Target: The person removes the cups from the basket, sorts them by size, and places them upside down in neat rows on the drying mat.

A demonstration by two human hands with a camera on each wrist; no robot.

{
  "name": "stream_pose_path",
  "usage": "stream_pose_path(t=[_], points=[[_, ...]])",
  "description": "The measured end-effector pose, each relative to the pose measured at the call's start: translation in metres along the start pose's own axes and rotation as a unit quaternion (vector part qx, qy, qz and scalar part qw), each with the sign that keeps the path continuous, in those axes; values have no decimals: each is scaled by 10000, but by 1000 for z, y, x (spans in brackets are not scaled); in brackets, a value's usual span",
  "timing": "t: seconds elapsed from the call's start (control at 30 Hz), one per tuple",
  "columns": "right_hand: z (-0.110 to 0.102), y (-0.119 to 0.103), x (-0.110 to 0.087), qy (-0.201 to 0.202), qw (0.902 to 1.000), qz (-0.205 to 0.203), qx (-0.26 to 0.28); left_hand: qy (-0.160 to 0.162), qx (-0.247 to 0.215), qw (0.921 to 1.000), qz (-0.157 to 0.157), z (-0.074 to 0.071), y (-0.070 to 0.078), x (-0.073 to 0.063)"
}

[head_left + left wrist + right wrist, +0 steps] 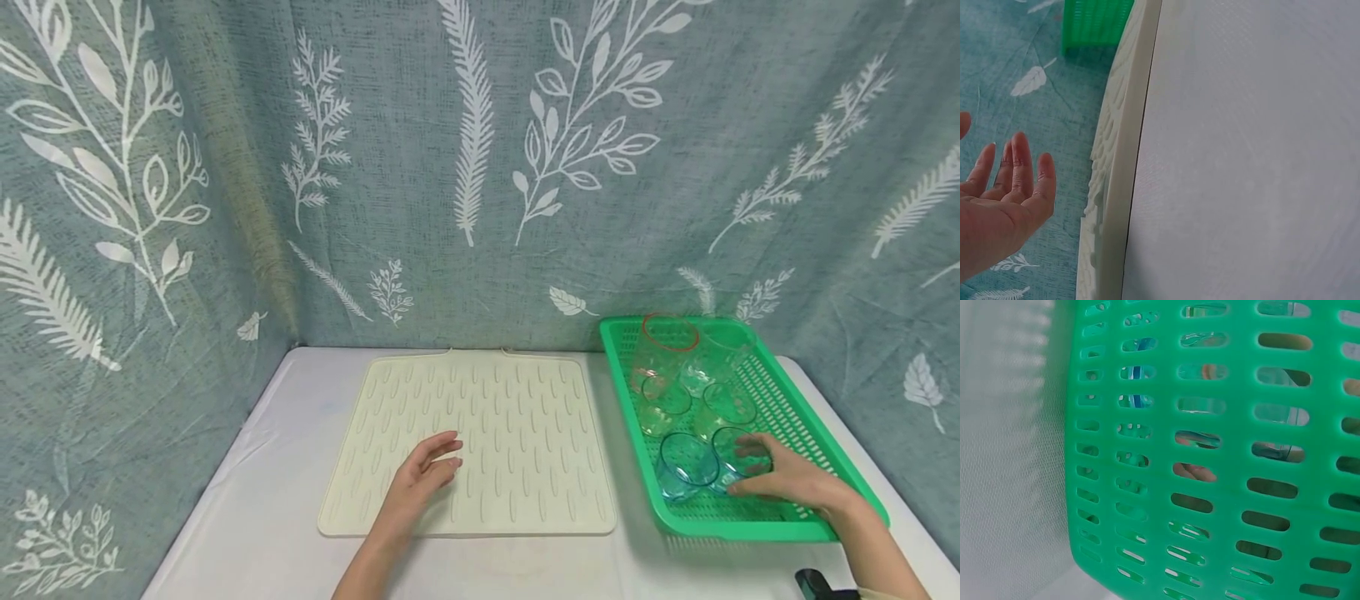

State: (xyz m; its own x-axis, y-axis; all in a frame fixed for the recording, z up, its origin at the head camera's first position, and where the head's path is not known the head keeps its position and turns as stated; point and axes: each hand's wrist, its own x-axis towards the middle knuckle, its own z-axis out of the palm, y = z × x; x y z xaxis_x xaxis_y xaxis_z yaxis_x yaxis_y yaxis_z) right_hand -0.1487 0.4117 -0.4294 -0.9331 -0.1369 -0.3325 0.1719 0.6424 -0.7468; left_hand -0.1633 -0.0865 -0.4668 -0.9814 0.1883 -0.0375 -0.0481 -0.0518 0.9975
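My right hand reaches into the green plastic basket and grips a clear drinking glass with a dark blue rim, fingers on its far side and thumb nearer me. Beside that glass, on its left, stands a blue-tinted glass. In the right wrist view the slotted basket wall covers most of the hand and glasses. My left hand hovers over the cream drying mat, holding nothing; its fingers are loosely bent, as the left wrist view also shows.
Farther back in the basket are several more glasses, among them a red-rimmed glass and a yellowish glass. A white cloth covers the table. Patterned green-blue fabric hangs behind and along both sides.
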Motion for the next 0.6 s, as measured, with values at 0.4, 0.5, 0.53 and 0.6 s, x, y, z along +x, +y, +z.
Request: stream_pose_path(t=[0.4, 0.5, 0.53, 0.6], points=[[0, -6, 0, -52, 9993, 277, 230, 38, 18, 9999, -100, -1, -2, 0], [-1, -7, -1, -10, 9994, 316, 108, 83, 65, 9999, -134, -1, -1, -1], [-1, -7, -1, 31, 9994, 333, 49, 107, 77, 9998, -152, -1, -1, -1], [-1, -8, -2, 128, 9995, 291, -83, 137, 69, 9997, -174, -1, -1, -1]])
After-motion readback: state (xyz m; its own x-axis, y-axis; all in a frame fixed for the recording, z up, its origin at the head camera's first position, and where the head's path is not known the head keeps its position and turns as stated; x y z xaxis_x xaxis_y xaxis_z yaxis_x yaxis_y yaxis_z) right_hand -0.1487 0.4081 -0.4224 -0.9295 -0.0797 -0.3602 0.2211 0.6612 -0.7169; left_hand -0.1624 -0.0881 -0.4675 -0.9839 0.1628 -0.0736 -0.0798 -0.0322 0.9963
